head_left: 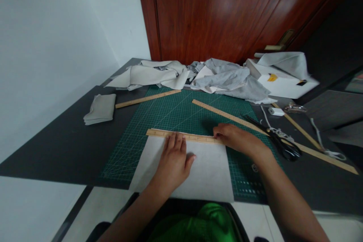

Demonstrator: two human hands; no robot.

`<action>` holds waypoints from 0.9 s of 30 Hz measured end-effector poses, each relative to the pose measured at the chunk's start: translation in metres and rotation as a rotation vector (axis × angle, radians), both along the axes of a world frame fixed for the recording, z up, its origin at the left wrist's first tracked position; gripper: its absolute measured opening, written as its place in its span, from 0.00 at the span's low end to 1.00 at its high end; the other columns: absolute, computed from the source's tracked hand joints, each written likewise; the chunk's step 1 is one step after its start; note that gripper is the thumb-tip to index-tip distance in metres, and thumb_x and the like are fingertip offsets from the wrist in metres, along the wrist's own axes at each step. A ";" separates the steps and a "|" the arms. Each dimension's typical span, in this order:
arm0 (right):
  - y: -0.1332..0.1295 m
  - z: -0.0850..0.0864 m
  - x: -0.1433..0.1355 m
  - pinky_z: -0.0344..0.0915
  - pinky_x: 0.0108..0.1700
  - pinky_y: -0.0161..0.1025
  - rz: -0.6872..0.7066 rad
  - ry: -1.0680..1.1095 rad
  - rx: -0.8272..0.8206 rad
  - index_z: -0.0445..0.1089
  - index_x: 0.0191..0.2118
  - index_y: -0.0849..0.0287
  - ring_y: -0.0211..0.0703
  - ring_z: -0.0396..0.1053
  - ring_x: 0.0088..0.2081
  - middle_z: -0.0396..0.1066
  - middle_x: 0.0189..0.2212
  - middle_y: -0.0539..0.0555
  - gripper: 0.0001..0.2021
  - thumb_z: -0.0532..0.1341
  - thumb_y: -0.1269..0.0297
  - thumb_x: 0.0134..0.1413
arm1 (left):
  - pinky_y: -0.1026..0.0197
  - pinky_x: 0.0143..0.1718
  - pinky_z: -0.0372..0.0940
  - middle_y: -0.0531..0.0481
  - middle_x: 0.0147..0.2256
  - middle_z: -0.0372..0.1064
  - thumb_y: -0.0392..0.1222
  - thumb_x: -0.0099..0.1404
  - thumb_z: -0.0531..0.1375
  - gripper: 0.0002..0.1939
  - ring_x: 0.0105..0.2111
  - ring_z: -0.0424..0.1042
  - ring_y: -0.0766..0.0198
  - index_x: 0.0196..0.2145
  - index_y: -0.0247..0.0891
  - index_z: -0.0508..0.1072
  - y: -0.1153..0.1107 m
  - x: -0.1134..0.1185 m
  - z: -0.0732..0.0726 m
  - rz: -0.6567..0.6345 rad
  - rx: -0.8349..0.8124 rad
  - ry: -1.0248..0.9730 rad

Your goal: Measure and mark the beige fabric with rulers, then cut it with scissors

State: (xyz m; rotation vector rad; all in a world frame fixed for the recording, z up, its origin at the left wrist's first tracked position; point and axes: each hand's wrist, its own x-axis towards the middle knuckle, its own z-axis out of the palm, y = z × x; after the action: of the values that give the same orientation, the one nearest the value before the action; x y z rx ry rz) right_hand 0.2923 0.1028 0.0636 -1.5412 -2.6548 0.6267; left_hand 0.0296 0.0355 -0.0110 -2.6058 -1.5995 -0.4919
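A light grey piece of fabric (204, 170) lies flat on the green cutting mat (170, 115). Across its far edge rests a wooden ruler (195, 137). My left hand (174, 160) is spread, its fingertips pressing on the ruler's middle and the thumb stretched out over the fabric. At the ruler's right end my right hand (231, 136) is closed in a pinch. Whatever sits between those fingers, if anything, is too small to make out. Black-handled scissors (280, 143) lie to the right of my right hand, on top of a longer wooden ruler (227, 115).
A folded stack of fabric (100, 109) sits at the left on the dark table (70, 147). Crumpled fabric (227, 75) lines the back beside a white box (283, 79). Another wooden ruler (147, 99) crosses the mat's far left edge. A white cord (266, 117) lies at right.
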 end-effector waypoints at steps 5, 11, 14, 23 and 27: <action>0.000 0.005 0.004 0.60 0.42 0.39 -0.070 -0.046 -0.021 0.73 0.35 0.56 0.46 0.72 0.42 0.75 0.37 0.55 0.10 0.56 0.75 0.63 | 0.36 0.69 0.56 0.27 0.65 0.64 0.52 0.74 0.57 0.32 0.68 0.60 0.35 0.63 0.20 0.70 0.000 0.000 0.000 -0.008 -0.005 -0.002; 0.001 0.005 0.007 0.59 0.40 0.38 -0.044 -0.007 -0.021 0.73 0.34 0.57 0.46 0.72 0.40 0.75 0.36 0.54 0.09 0.58 0.74 0.62 | 0.35 0.69 0.56 0.26 0.65 0.65 0.52 0.74 0.57 0.32 0.68 0.60 0.34 0.62 0.18 0.70 0.000 0.000 -0.002 -0.002 0.011 -0.003; 0.001 0.001 0.013 0.60 0.40 0.38 -0.035 0.048 -0.035 0.73 0.35 0.57 0.46 0.72 0.40 0.76 0.36 0.54 0.09 0.57 0.71 0.64 | 0.35 0.69 0.57 0.26 0.66 0.64 0.52 0.75 0.56 0.31 0.68 0.60 0.35 0.62 0.21 0.70 0.000 0.000 -0.003 0.003 0.006 -0.025; 0.015 -0.019 0.032 0.66 0.48 0.42 0.017 0.238 0.064 0.77 0.41 0.55 0.48 0.75 0.43 0.78 0.40 0.55 0.11 0.56 0.66 0.69 | 0.35 0.69 0.57 0.26 0.65 0.65 0.53 0.74 0.56 0.33 0.67 0.60 0.34 0.62 0.18 0.70 0.000 -0.001 -0.003 -0.010 0.022 0.001; 0.029 -0.029 0.036 0.68 0.49 0.44 -0.129 0.393 0.365 0.77 0.44 0.55 0.50 0.75 0.43 0.78 0.41 0.57 0.10 0.59 0.61 0.70 | 0.35 0.69 0.57 0.27 0.65 0.65 0.53 0.74 0.56 0.32 0.67 0.61 0.35 0.61 0.20 0.71 0.002 -0.003 -0.006 -0.021 0.038 -0.018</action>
State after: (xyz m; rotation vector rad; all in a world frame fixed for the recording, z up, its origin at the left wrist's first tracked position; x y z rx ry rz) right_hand 0.3280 0.1319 0.0343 -1.3149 -2.2075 0.3634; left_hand 0.0269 0.0378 -0.0168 -2.5999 -1.5538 -0.5429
